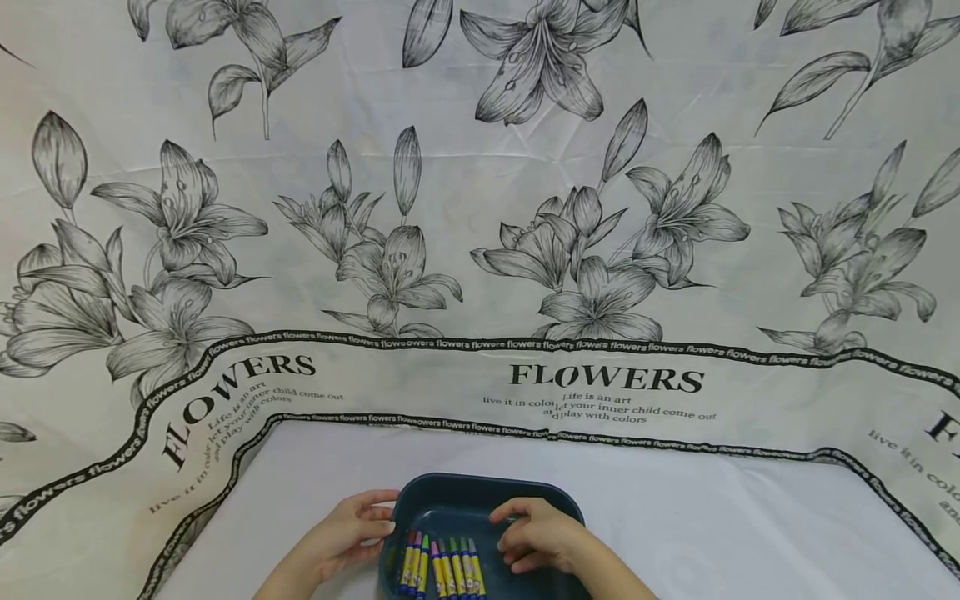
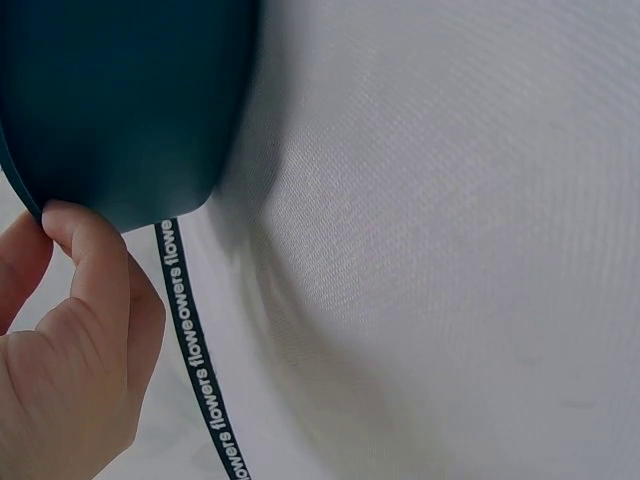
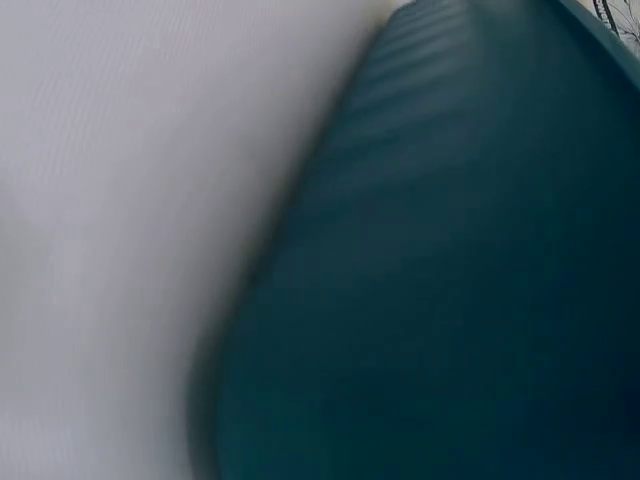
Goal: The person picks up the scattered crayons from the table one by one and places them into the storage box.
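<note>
A dark teal tray (image 1: 491, 481) stands at the front of the table. Several crayons (image 1: 459, 568) with yellow wrappers lie side by side in its left half, in two groups, their coloured tips pointing away from me. My left hand (image 1: 347, 533) holds the tray's left rim; in the left wrist view the fingers (image 2: 88, 255) pinch its edge. Over the right half of the tray is my right hand (image 1: 542, 535), its fingers loosely bent with nothing between them. The right wrist view shows only the tray's outer wall (image 3: 430, 260), with the hand out of sight.
A white cloth (image 1: 712, 517) covers the table around the tray. Behind it hangs a pale sheet (image 1: 450, 375) with black flower drawings and lettering, which also runs along the table's left and right sides.
</note>
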